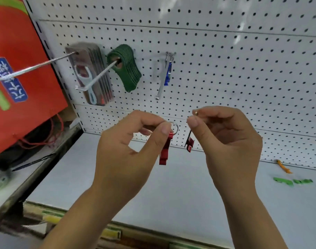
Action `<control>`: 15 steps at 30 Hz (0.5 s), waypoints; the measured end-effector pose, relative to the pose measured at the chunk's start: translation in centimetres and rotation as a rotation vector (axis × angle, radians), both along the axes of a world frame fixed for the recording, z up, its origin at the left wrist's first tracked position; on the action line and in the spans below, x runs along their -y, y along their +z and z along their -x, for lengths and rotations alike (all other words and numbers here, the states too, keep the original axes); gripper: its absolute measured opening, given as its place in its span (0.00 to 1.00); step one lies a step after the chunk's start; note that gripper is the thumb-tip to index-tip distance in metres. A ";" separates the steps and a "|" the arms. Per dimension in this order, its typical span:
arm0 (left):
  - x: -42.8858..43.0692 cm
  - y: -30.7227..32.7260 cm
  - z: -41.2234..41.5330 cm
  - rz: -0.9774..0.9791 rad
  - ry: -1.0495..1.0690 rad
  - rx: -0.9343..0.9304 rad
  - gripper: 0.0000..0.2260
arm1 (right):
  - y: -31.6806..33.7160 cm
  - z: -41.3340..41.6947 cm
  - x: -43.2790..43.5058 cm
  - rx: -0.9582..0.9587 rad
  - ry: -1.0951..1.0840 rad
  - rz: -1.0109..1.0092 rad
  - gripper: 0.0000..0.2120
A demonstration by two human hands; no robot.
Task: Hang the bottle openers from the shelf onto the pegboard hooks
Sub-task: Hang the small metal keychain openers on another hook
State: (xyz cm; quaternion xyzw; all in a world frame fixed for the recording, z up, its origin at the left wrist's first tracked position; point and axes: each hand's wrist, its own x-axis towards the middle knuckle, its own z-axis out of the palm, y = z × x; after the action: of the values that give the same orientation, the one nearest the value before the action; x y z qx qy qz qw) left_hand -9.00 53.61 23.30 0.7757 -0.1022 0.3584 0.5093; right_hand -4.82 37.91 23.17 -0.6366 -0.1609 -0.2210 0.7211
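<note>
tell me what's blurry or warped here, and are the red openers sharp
Head view: pegboard seams bow from wide-angle distortion, with a glare streak upper right; the green item and orange item on the shelf smear with blur; the red opener in the left hand and second opener in the right hand look fairly sharp.

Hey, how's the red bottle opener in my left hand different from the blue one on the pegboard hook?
The red metal bottle opener dangles from your left hand, pinched near its ring; the blue bottle opener hangs on the pegboard hook. Red sits lower than blue. Both hang pointing down.
</note>
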 end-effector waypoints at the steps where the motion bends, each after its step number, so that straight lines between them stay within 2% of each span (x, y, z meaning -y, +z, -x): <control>1: -0.3 0.1 0.1 0.001 -0.019 0.024 0.02 | 0.3 0.3 -0.4 0.018 -0.012 -0.015 0.08; 7: -1.6 1.3 -0.8 0.063 -0.109 0.111 0.04 | 1.3 1.2 -1.8 0.068 -0.085 -0.042 0.08; 15: -2.2 2.5 -2.1 0.155 -0.231 0.053 0.04 | 2.8 2.3 -2.9 0.186 -0.141 0.047 0.08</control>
State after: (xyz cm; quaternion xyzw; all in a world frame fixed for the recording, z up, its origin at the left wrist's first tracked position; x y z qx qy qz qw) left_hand -6.86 55.85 25.84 0.7073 -0.1762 0.3246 0.6027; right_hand -7.14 40.83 25.94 -0.6399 -0.1867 -0.3255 0.6706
